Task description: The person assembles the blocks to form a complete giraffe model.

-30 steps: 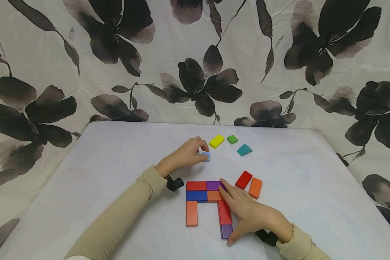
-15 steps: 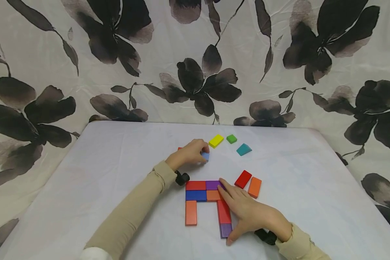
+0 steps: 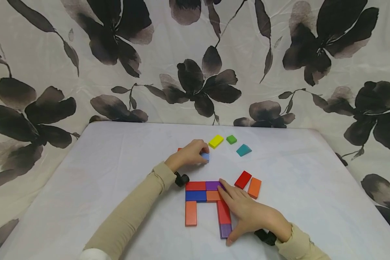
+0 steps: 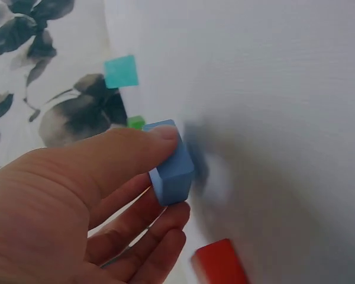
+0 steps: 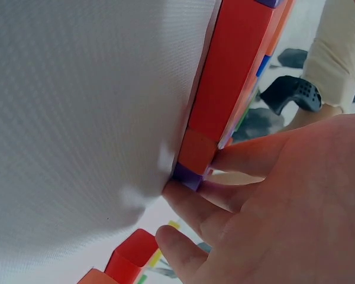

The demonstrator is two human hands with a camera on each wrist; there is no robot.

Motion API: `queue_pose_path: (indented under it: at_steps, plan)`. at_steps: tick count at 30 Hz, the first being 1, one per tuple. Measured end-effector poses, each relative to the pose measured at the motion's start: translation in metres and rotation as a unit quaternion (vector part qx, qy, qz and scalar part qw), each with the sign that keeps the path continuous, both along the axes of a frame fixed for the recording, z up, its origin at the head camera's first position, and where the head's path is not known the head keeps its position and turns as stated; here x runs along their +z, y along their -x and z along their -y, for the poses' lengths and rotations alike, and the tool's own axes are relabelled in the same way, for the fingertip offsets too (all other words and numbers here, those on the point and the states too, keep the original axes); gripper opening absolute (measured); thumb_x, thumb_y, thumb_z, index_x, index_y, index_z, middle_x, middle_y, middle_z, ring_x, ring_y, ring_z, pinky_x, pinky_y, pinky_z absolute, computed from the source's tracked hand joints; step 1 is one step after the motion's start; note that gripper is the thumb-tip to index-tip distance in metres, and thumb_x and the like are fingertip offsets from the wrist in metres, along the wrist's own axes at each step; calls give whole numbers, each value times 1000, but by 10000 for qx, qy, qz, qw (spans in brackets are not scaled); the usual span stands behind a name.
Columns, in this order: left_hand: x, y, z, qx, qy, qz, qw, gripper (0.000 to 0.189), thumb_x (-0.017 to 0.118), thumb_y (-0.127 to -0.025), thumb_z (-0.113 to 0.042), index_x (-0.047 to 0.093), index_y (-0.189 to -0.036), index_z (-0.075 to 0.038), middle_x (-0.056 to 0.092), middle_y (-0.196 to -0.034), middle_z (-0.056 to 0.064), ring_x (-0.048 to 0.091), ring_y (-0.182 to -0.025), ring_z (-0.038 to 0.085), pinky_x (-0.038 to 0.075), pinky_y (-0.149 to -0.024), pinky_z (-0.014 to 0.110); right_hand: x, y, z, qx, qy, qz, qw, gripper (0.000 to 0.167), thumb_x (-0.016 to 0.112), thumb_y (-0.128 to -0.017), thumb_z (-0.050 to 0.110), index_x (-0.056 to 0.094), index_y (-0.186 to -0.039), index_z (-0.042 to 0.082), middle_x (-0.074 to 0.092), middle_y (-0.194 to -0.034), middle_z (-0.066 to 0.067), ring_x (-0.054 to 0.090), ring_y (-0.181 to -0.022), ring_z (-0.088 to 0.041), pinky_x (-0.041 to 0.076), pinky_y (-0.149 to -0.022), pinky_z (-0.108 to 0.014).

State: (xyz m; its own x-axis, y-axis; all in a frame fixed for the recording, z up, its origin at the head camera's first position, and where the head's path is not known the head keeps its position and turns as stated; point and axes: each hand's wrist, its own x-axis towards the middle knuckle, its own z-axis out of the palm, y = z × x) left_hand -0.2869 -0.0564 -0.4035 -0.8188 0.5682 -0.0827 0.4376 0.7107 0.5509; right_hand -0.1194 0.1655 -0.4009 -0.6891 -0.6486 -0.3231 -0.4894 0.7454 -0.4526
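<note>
Far side of centre, my left hand (image 3: 189,152) pinches a light blue block (image 4: 176,168) between thumb and fingers. Nearer me lies a flat arrangement of coloured blocks. Its top row is a red block (image 3: 195,186) beside a purple block (image 3: 212,185), above a blue block (image 3: 195,195) and an orange block (image 3: 212,196). A light orange block (image 3: 191,213) extends down the left side; a long red block (image 3: 224,212) and a second purple block (image 3: 225,230) run down the right. My right hand (image 3: 250,215) rests spread along that right side, fingertips at the upper purple block, thumb by the lower one.
A loose red block (image 3: 243,179) and orange block (image 3: 255,187) lie right of the arrangement. Farther back are a yellow block (image 3: 216,141), a green block (image 3: 232,139) and a teal wedge (image 3: 244,150). Another red block (image 4: 220,262) lies near the left hand.
My left hand has shifted slightly, its fingers closing onto the light blue block, and a red block's edge now shows behind it. The right hand and the arrangement stay in place.
</note>
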Motion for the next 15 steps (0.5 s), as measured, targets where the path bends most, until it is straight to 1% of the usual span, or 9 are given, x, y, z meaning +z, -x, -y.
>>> queue_pose_path:
  at_steps: [3, 6, 10, 13, 15]
  plan:
    - [7, -2, 1, 58, -177, -57, 9998, 29, 79, -83, -10, 70, -109, 0, 61, -99, 9, 54, -92, 22, 49, -86, 30, 0, 0, 0, 9, -7, 0, 10000, 134, 84, -62, 66, 12, -159, 7, -3, -166, -9, 12, -149, -34, 16, -116, -57]
    - [17, -4, 4, 124, -356, -144, 9992, 30, 79, -84, -11, 70, -110, 1, 61, -99, 9, 55, -93, 23, 49, -86, 30, 0, -1, 0, 15, -8, -11, 10000, 134, 84, -62, 66, 12, -159, 7, -3, -166, -9, 12, -149, -35, 16, -116, -57]
    - [31, -9, 11, 132, -521, -355, 9979, 30, 79, -84, -12, 70, -110, 1, 61, -99, 9, 55, -93, 24, 50, -84, 29, 0, -1, 1, 3, -10, -4, 10000, 134, 84, -62, 66, 12, -159, 7, -3, -166, -9, 12, -149, -35, 16, -116, -58]
    - [43, -14, 19, 127, -587, -506, 9969, 30, 79, -84, -11, 70, -110, 1, 61, -100, 10, 56, -93, 23, 51, -84, 29, 0, -1, 1, -18, -17, 15, 10000, 135, 84, -62, 65, 12, -159, 7, -3, -166, -9, 12, -149, -35, 16, -116, -58]
    - [51, -20, 25, 118, -620, -569, 9964, 31, 79, -83, -12, 70, -110, 1, 62, -100, 10, 56, -94, 24, 52, -85, 32, 0, -1, 1, -26, -17, 31, 10000, 134, 84, -62, 65, 11, -159, 7, -3, -166, -9, 11, -149, -35, 16, -116, -58]
